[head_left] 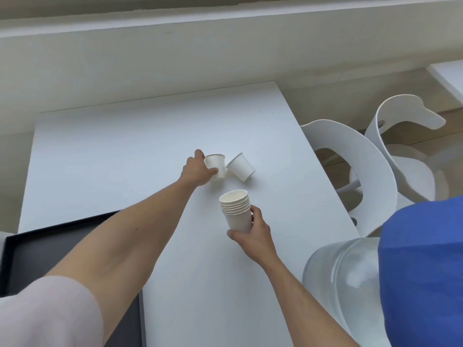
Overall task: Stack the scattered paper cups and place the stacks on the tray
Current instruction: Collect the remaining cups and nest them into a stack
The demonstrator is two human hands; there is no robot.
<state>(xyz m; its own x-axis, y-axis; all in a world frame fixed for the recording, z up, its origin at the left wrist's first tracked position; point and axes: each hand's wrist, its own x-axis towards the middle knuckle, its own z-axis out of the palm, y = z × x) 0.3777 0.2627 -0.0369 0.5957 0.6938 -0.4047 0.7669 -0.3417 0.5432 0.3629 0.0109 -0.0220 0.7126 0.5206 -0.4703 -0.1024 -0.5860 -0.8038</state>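
My right hand (253, 236) grips a stack of several white paper cups (236, 209), held upright and slightly tilted above the white table (125, 151). Farther out, my left hand (198, 171) is closed around a single upright white cup (216, 164). Right beside it a second loose cup (241, 167) lies tipped on its side, its mouth toward the far left. The black tray (22, 256) sits at the near left edge of the table, partly hidden under my left arm.
White chairs (350, 156) stand along the table's right side. A clear water jug (343, 284) and a blue cloth (423, 266) fill the near right. A white ledge runs along the far wall.
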